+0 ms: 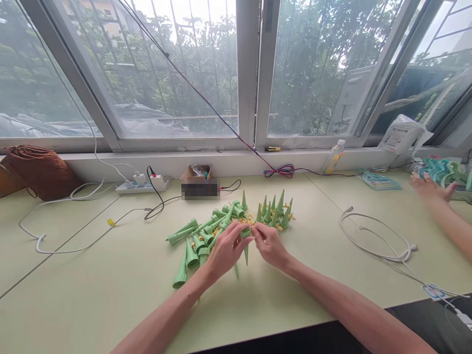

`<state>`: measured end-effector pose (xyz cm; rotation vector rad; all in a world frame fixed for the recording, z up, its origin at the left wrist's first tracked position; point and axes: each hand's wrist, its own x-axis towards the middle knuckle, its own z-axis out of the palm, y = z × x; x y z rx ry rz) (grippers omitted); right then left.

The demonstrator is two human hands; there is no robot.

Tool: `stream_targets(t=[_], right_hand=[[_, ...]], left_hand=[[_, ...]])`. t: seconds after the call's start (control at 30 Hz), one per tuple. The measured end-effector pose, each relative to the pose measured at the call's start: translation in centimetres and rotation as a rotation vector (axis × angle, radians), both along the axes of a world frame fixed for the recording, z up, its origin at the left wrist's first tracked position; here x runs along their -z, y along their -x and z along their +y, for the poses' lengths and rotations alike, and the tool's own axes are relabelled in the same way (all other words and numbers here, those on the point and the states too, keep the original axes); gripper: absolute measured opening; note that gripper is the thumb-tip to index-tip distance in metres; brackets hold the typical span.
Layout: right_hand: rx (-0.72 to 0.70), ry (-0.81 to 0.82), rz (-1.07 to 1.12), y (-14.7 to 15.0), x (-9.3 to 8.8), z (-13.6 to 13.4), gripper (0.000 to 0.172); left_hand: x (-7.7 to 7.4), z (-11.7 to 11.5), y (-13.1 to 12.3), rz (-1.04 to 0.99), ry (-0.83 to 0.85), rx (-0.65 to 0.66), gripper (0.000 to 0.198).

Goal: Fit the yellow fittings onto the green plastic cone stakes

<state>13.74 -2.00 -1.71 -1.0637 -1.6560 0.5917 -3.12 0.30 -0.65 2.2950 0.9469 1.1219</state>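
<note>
My left hand (228, 243) grips a green plastic watering spike (246, 254), its wide collar up and its tip pointing down. Beside the collar, my right hand (272, 247) is closed in a pinch; whatever its fingertips hold is too small to make out. Loose green spikes (179, 270) lie heaped to the left and behind my left hand. Small yellow pieces (215, 232) are scattered among them and behind my fingers. Several spikes (280, 201) stand tip-up behind my right hand, some with yellow pieces at their bases.
A small cardboard box (188, 174), a power strip (143, 187) and a brown bag (40, 169) sit toward the window. On the right are a coiled white cable (393, 258), a bottle (334, 158) and another person's hand (431, 187) near green plastic items (452, 172).
</note>
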Motion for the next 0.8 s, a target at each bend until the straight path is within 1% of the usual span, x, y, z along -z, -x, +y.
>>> stream_targets(t=[0.07, 0.17, 0.27, 0.33, 0.43, 0.57, 0.67, 0.8], right_hand=[[0.006, -0.002, 0.001, 0.0, 0.1, 0.0, 0.039], [0.027, -0.006, 0.009, 0.0, 0.2, 0.0, 0.039], [0.069, -0.039, 0.018, 0.0, 0.2, 0.0, 0.039], [0.101, -0.079, 0.021, -0.2, 0.1, 0.0, 0.038], [0.141, -0.131, 0.013, -0.4, 0.0, -0.1, 0.036], [0.162, -0.19, -0.009, -0.6, -0.1, -0.1, 0.036], [0.162, -0.227, -0.026, -0.6, -0.1, -0.1, 0.036], [0.153, -0.273, -0.05, -0.4, -0.2, -0.1, 0.035]], left_hand=[[-0.1, -0.1, -0.1, -0.031, 0.022, -0.007, 0.029], [-0.7, -0.4, -0.4, -0.116, 0.105, -0.027, 0.033], [-1.4, -0.5, -0.6, -0.229, 0.264, -0.049, 0.038], [-1.7, -0.4, -0.7, -0.307, 0.372, -0.034, 0.042], [-1.7, -0.1, -0.8, -0.338, 0.57, 0.052, 0.055], [-1.7, 0.0, -0.8, -0.348, 0.874, 0.233, 0.065], [-1.9, -0.1, -0.7, -0.399, 1.005, 0.328, 0.066], [-1.8, 0.1, -0.5, -0.403, 1.113, 0.365, 0.069]])
